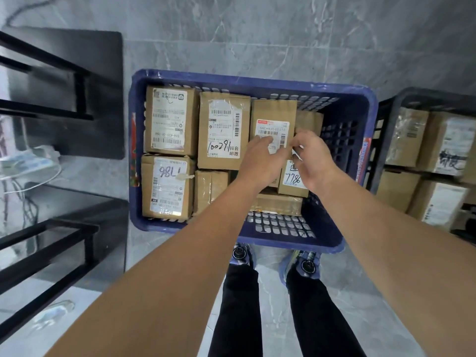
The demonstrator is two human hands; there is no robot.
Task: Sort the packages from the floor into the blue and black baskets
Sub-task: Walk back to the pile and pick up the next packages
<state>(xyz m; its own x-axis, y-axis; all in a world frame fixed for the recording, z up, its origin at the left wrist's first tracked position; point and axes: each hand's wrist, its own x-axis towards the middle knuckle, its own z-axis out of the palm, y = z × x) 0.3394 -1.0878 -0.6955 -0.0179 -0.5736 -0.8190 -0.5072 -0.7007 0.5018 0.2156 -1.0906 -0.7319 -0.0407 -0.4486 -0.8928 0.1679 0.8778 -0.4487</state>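
Black metal rack (pixel 77 81) is standing along the left edge, its bars crossing above dark shelf plates. A pale plastic-wrapped bundle (pixel 31 161) and a white cable (pixel 51 180) are lying between the rack levels. A crumpled clear wrapper (pixel 55 309) is lying on the grey marbled floor (pixel 257 34), lower left. Blue shoes (pixel 305 264) and black trousers (pixel 239 305) are showing at bottom centre.

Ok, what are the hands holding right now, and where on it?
The cardboard box with the red-topped label, in the blue basket. The right hand pinches its near right edge; the left hand rests on its label.
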